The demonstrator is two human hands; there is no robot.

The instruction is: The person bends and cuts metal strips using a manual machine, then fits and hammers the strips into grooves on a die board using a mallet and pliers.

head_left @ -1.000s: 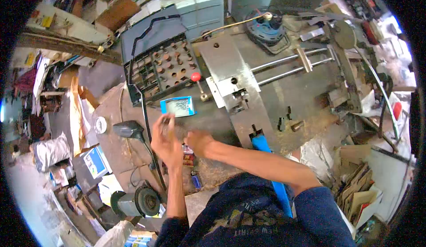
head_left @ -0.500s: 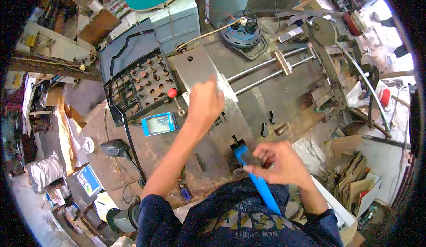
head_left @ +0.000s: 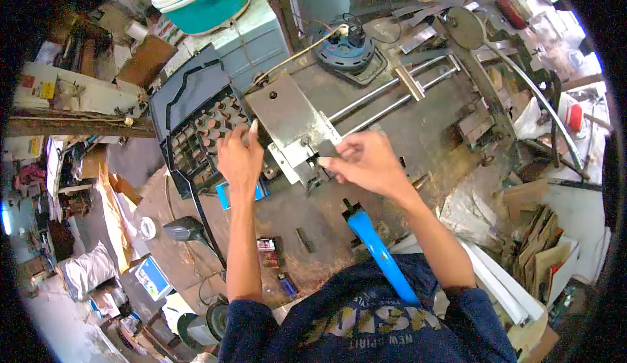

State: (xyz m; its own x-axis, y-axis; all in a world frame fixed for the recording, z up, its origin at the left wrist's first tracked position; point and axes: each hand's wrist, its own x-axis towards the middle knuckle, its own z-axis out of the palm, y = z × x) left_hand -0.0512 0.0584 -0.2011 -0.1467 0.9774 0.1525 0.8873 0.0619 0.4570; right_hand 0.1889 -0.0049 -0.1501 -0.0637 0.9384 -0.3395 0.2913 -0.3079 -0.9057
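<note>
My left hand (head_left: 240,159) is curled beside the open tool case (head_left: 189,160), over the spot where the red-knobbed lever stood; the knob is hidden. My right hand (head_left: 367,167) is over the clamping block (head_left: 304,151) on the steel plate (head_left: 281,111), thumb and fingers closed around something small and dark that I cannot make out. Partly behind my left wrist lies a blue-edged box (head_left: 258,190). A blue bar (head_left: 385,258) with a black end runs from the bench toward my shirt.
Two steel rods (head_left: 366,105) with a crosspiece run to the back right. Behind them sits a round blue device (head_left: 345,53). A red packet (head_left: 268,253) and a blue lighter (head_left: 287,286) lie near the front edge. A black mirror-like piece (head_left: 183,228) is at left.
My left hand has moved left from over the steel plate to beside the tool case. My right hand has moved up and left, from near the blue bar to the clamping block.
</note>
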